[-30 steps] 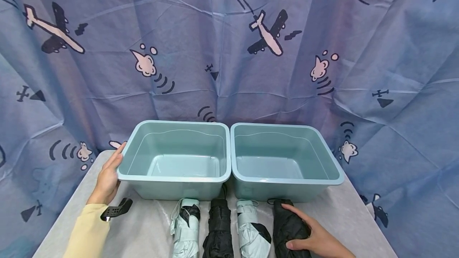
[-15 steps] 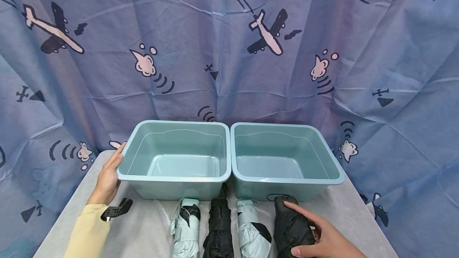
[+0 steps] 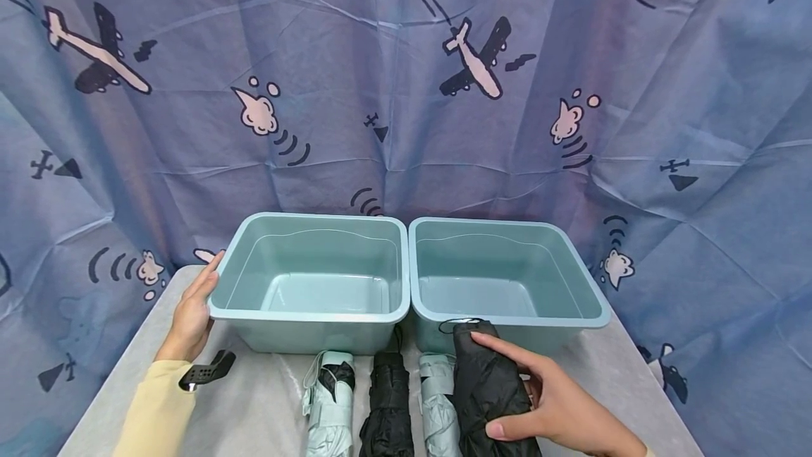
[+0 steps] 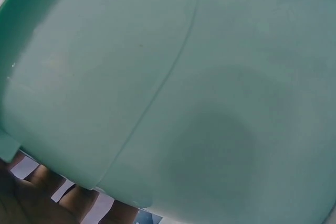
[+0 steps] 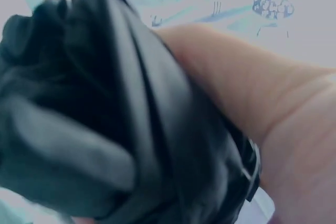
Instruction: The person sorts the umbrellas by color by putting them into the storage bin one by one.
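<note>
My right hand grips a folded black umbrella, thumb on the near side and fingers on the far side. The umbrella is raised in front of the right bin, overlapping its front rim in the head view. Its dark crumpled fabric fills much of the right wrist view. My left hand rests against the outer left side of the left bin, fingers extended. Below the umbrella in the head view, a folded pale-green umbrella is partly covered by it.
Another folded black umbrella and a pale-green one lie on the grey-white table before the bins. Both bins stand side by side. A patterned blue curtain hangs behind them.
My right hand has lifted the black umbrella off the table and carried it left and up toward the bins, partly over the pale-green umbrella. The left hand has stayed in place.
</note>
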Demonstrator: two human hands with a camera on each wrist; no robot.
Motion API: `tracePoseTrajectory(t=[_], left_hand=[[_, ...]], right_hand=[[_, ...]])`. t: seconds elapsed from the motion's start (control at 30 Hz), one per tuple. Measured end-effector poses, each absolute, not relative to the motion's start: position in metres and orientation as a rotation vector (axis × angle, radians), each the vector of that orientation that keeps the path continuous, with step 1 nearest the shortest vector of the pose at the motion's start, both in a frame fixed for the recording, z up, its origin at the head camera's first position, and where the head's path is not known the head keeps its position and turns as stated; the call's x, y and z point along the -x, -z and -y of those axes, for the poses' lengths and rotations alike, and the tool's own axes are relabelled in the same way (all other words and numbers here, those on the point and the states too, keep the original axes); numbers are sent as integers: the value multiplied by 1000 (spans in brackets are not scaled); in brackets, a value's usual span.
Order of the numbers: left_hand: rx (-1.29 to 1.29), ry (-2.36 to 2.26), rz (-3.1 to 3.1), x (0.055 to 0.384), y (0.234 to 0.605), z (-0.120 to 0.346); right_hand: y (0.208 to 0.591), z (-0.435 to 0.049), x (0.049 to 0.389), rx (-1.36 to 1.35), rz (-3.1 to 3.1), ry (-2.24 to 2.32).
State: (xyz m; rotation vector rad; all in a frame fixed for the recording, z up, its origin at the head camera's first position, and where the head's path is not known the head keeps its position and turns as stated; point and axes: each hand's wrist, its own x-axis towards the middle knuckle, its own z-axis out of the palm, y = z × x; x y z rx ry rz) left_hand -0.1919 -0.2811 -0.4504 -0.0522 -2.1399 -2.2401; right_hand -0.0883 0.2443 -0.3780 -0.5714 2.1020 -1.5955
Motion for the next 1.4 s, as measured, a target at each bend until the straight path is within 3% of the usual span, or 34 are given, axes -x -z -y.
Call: tracePoseTrajectory(t=[0.33,1.0,1.4], left_hand=[[53,2230,2152,192,451,282],[24,2219,2160,191,450,281],[39,2235,2137,193,451,282]], right_hand=[[357,-190,120,712,-2047,1683],[359,-48,219,542,-2006,1846],[377,15,256,292,-2062,1844]])
